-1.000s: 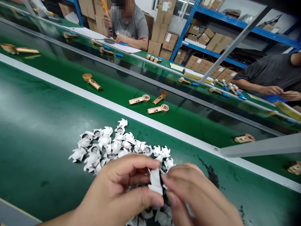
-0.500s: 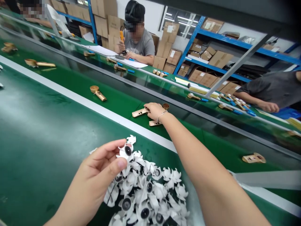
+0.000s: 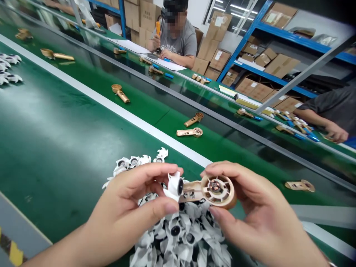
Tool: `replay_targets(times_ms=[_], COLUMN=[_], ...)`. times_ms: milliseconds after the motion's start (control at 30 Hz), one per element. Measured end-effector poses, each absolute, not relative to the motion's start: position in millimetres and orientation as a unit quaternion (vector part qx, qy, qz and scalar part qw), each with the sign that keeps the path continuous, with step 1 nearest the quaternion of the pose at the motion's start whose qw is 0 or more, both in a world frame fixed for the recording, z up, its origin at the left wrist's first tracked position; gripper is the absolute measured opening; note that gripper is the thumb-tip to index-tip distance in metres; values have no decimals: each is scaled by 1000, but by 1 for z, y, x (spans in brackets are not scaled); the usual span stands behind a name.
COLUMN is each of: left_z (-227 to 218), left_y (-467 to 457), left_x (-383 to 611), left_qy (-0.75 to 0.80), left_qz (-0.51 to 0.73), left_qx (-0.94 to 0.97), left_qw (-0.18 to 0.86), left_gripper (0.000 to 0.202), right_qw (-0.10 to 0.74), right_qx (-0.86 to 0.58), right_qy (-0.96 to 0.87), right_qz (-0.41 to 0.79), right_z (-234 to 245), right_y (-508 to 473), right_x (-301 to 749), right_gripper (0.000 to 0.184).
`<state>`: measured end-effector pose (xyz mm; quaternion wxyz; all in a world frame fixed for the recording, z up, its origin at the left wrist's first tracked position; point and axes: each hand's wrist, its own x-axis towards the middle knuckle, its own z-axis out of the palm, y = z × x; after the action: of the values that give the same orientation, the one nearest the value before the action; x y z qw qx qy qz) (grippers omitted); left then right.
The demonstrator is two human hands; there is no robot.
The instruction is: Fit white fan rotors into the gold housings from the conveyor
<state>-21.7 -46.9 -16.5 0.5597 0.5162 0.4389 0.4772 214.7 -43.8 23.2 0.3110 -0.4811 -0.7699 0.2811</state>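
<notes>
Lifted off the belt since the earlier frame, a gold housing (image 3: pixel 215 191) sits in the curled fingers of the right hand (image 3: pixel 264 215), while the left hand (image 3: pixel 122 211) pinches a white fan (image 3: pixel 174 186) against its stem, above a heap of fans (image 3: pixel 178 237) on the green conveyor belt (image 3: pixel 55 148). Cardboard cartons (image 3: pixel 280 65) fill blue shelving (image 3: pixel 294 37) beyond.

The left hand (image 3: pixel 125 207) pinches a white plastic fan impeller (image 3: pixel 174 185) against the stem of a gold housing (image 3: pixel 214 191), whose round head rests in the curled fingers of the right hand (image 3: pixel 258 211). Directly below, at six o'clock, a heap of white impellers (image 3: pixel 178 237) lies on the green conveyor belt (image 3: pixel 55 148); two more gold housings (image 3: pixel 189 132) lie toward twelve o'clock.
</notes>
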Motion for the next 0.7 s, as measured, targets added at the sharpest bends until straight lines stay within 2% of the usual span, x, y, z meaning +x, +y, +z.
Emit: replay_targets(times_ms=[100,200,433,700], left_z=[-18,-18,-23,-27], left_y=[-49,-50,-43,-40], left_x=[-20,-19,-19,-23], left_qy=[404,392,304,264], left_qz=[457,450,518,526], left_qx=[556,596,699,739], left_qw=[564,537,389,329], left_gripper=[37,38,48,44], right_qw=[320,315,270,261], right_qx=[-494,-470,-481,-450], right_qy=[-732,-725,-739,-779], right_qz=[344,392,387,350], right_z=[24,28,30,31], right_y=[-53,-56,-60,-54], right_x=[214,210,205,201], right_gripper=[65,53,53,56])
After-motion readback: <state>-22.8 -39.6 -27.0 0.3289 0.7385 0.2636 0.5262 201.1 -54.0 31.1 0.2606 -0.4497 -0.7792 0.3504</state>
